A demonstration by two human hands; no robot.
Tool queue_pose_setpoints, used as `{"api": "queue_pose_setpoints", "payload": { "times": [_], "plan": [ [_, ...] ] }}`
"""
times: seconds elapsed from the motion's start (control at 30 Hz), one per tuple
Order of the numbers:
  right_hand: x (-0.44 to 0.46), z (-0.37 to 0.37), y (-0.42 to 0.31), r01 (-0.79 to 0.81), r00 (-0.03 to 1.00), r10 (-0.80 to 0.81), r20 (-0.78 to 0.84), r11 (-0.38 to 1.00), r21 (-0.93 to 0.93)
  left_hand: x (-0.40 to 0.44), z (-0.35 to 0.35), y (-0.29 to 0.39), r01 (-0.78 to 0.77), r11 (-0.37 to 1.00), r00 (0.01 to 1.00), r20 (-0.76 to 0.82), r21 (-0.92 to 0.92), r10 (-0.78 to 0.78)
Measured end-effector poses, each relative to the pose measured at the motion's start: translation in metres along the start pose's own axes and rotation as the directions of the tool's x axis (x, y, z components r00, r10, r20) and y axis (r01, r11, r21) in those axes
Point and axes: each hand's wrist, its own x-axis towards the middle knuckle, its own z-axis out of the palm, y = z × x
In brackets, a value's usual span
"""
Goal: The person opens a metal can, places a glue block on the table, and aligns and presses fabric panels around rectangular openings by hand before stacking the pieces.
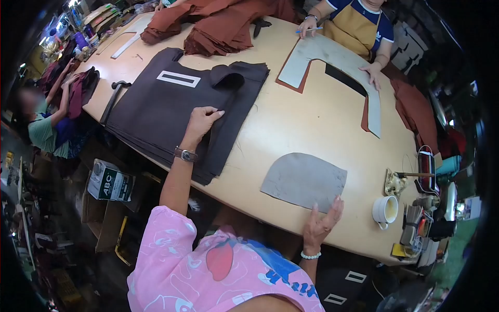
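A stack of dark brown fabric pieces [150,112] lies on the left half of the table, its right edge curled up and folded over. My left hand [201,124] is closed at that folded edge, thumb and fingers pinching the top fabric piece. A white rectangular frame-shaped piece [178,78] rests on the stack. To the right, a grey half-round piece [305,179] lies flat near the table's front edge. My right hand [323,221] is open, with its fingertips resting on the lower right edge of the grey piece.
Across the light wooden table [249,156], a co-worker [358,31] holds a pen beside a pale U-shaped template [332,54] on reddish-brown material. Reddish-brown fabric piles [223,28] sit at the back. A white cup [385,210] stands at the right edge. Another person [49,117] works at left.
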Motion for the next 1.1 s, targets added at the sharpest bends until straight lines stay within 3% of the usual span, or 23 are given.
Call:
{"api": "queue_pose_setpoints", "payload": {
  "times": [0.1, 0.3, 0.43, 0.47, 0.5, 0.53, 0.6, 0.67, 0.7, 0.77, 0.8, 0.83, 0.87, 0.9, 0.93, 1.0, 1.03, 1.1],
  "plan": [
    [0.0, 0.0, 0.0, 0.005, 1.0, -0.005, -0.012, 1.0, -0.009, 0.001, -0.006, -0.011, 0.109, 0.966, 0.994, 0.017, -0.233, -0.108],
    [0.0, 0.0, 0.001, 0.005, 0.999, -0.006, -0.031, 1.0, -0.023, 0.002, -0.009, -0.009, 0.178, 0.865, 0.977, -0.02, -0.469, -0.212],
    [0.001, 0.0, -0.001, 0.011, 0.999, -0.012, -0.04, 1.0, -0.011, 0.028, -0.05, 0.002, -0.124, 0.992, 0.984, -0.132, -0.003, 0.122],
    [0.001, 0.0, 0.0, 0.011, 0.999, -0.011, -0.038, 1.0, -0.001, 0.041, -0.064, 0.01, -0.129, 0.968, 0.972, -0.219, -0.217, 0.081],
    [0.001, 0.0, 0.0, 0.014, 0.999, -0.014, -0.043, 1.0, -0.006, 0.046, -0.086, 0.036, 0.002, 0.922, 0.985, -0.156, -0.387, -0.068],
    [0.0, 0.0, 0.001, 0.017, 0.999, -0.017, -0.045, 1.0, -0.009, 0.041, -0.094, 0.064, -0.223, 0.783, 0.975, -0.148, -0.58, 0.168],
    [0.0, 0.002, 0.001, 0.015, 0.998, -0.016, -0.054, 1.0, -0.011, 0.05, -0.128, 0.085, -0.492, 0.825, 0.87, -0.142, -0.279, 0.472],
    [0.0, 0.002, 0.001, 0.007, 0.998, -0.008, -0.066, 1.0, -0.017, 0.051, -0.137, 0.126, -0.282, 0.756, 0.943, -0.026, -0.591, 0.331],
    [-0.001, 0.003, 0.002, 0.003, 0.997, -0.004, -0.073, 1.0, -0.011, 0.049, -0.142, 0.147, 0.152, 0.588, 0.95, 0.281, -0.794, 0.134],
    [-0.001, 0.004, 0.005, -0.005, 0.996, 0.005, -0.088, 1.0, -0.001, 0.031, -0.109, 0.146, -0.259, 0.832, 0.938, 0.078, -0.49, 0.338],
    [-0.002, 0.004, 0.006, -0.001, 0.996, 0.001, -0.09, 1.0, 0.004, 0.024, -0.094, 0.142, -0.44, 0.856, 0.887, 0.019, -0.271, 0.461],
    [-0.002, 0.004, 0.007, 0.002, 0.996, -0.001, -0.095, 1.0, 0.008, 0.029, -0.086, 0.134, -0.006, 0.841, 0.967, 0.212, -0.541, 0.143],
    [-0.001, 0.004, 0.007, 0.005, 0.995, -0.004, -0.102, 1.0, 0.01, 0.027, -0.063, 0.112, -0.352, 0.878, 0.899, 0.145, -0.324, 0.414],
    [0.0, 0.002, 0.005, 0.006, 0.995, -0.002, -0.099, 0.999, 0.038, 0.025, -0.04, 0.09, -0.648, 0.759, 0.756, 0.066, -0.065, 0.651],
    [0.0, 0.0, 0.002, 0.008, 0.995, -0.002, -0.095, 0.998, 0.066, 0.029, -0.026, 0.088, -0.32, 0.929, 0.886, 0.288, -0.187, 0.363],
    [-0.001, -0.001, 0.001, 0.031, 0.996, -0.024, -0.09, 0.997, 0.077, -0.021, 0.022, 0.083, -0.032, 0.968, 0.935, 0.334, -0.249, 0.117],
    [-0.001, 0.001, 0.005, 0.051, 0.995, -0.046, -0.09, 0.997, 0.061, -0.042, 0.042, 0.082, -0.144, 0.952, 0.935, 0.279, -0.27, 0.22],
    [0.001, 0.0, 0.004, 0.051, 0.997, -0.044, -0.065, 0.993, 0.107, -0.076, 0.076, 0.068, -0.186, 0.914, 0.931, 0.234, -0.361, 0.282]
  ]
}}
